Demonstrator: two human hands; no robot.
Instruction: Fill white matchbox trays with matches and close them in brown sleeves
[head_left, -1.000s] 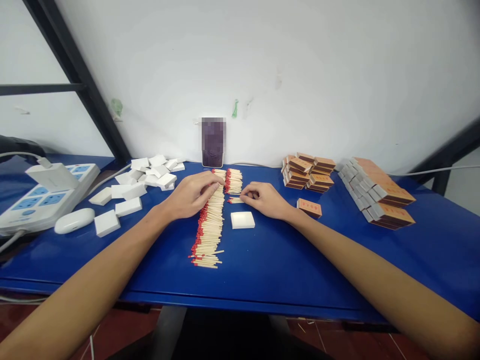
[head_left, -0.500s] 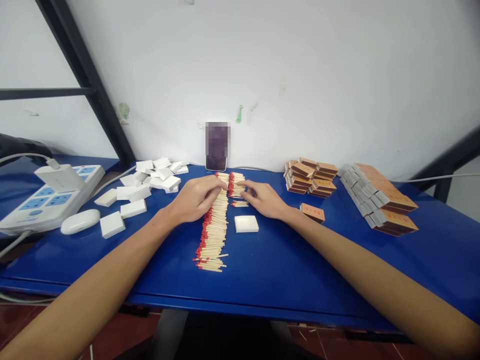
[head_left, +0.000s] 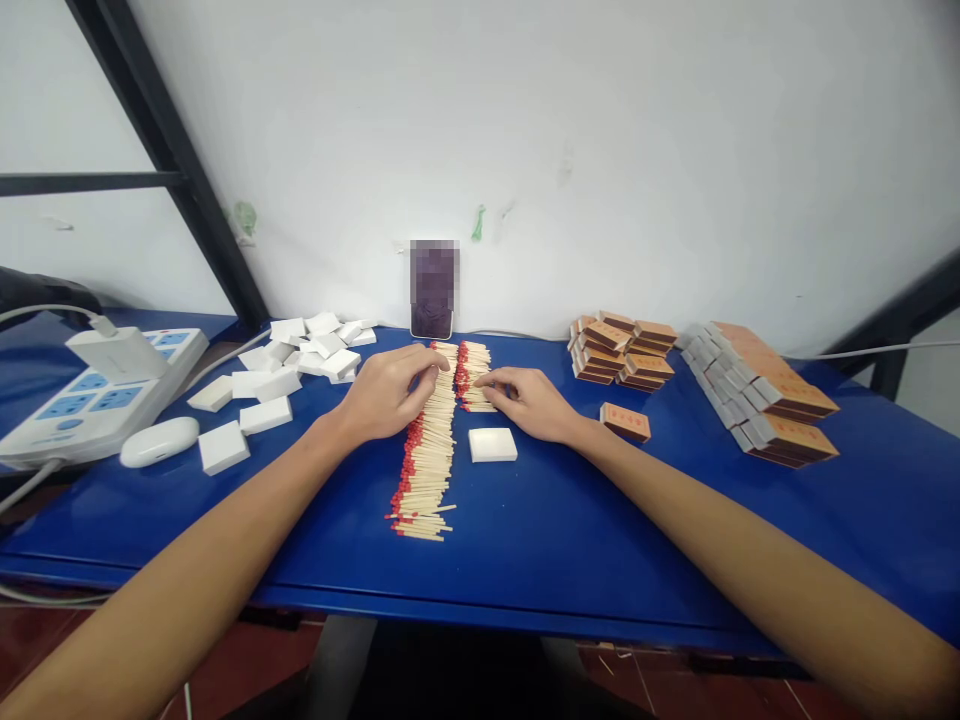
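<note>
Apparently gathering up the short match row, directly beyond the white matchbox tray. Seemingly touching that row with the right hand; holding the left hand over the long match row, left of the tray. Holding fingers loosely bent; being unable to tell whether pinching anything. Probably calling next for evening the match ends.

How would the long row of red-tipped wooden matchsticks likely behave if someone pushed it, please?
The long row of red-tipped wooden matchsticks would probably scatter, since nothing visible binds the sticks. Each looks thin and straight, so likely light and stiff. Those jutting out at the near end might shift first.
</note>
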